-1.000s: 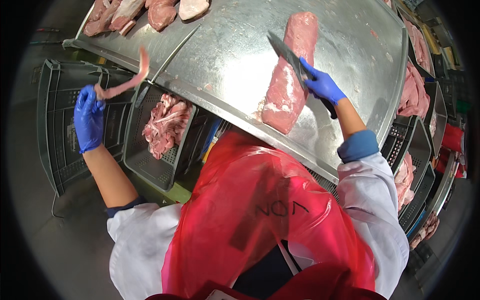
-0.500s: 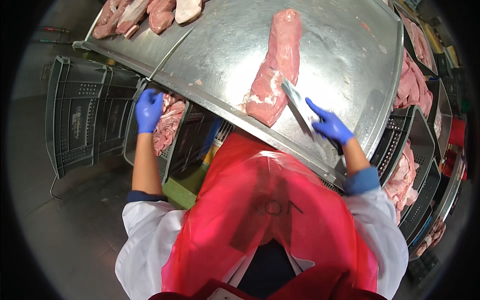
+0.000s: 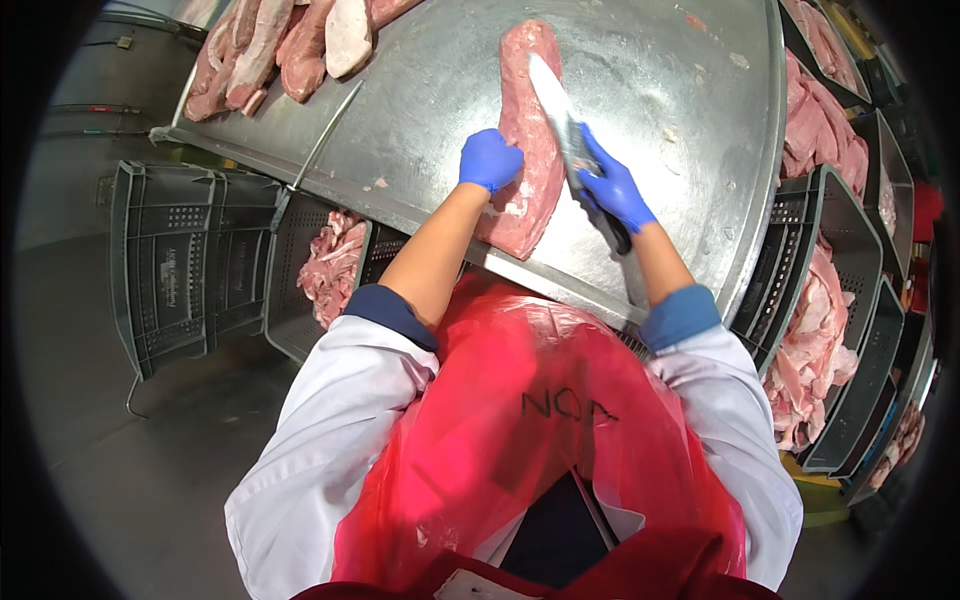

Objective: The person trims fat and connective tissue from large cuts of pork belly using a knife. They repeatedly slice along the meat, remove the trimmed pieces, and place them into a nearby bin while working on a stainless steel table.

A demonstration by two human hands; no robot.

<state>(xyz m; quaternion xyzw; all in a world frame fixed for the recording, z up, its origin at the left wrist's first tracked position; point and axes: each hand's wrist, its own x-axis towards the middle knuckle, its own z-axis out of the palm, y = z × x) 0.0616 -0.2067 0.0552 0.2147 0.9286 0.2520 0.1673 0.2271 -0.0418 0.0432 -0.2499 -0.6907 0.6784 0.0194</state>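
While the long pink slab of raw meat [image 3: 525,150] lies lengthwise on the curved stainless-steel worktop [image 3: 670,110], the left hand [image 3: 490,160] in its blue glove is curled closed and presses on the slab's near half, and the right hand [image 3: 612,188], also blue-gloved, grips the dark handle of a long steel-bladed knife [image 3: 562,120] whose blade lies along the slab's right edge. The slab looks whole, so I judge the trimming barely begun. Other pink cuts [image 3: 290,45] are heaped at the worktop's far left corner. A grey plastic crate [image 3: 330,270] below the edge holds pale meat scraps, dark crates [image 3: 830,330] on the right are piled with more meat, and the floor [image 3: 150,470] is dull grey.
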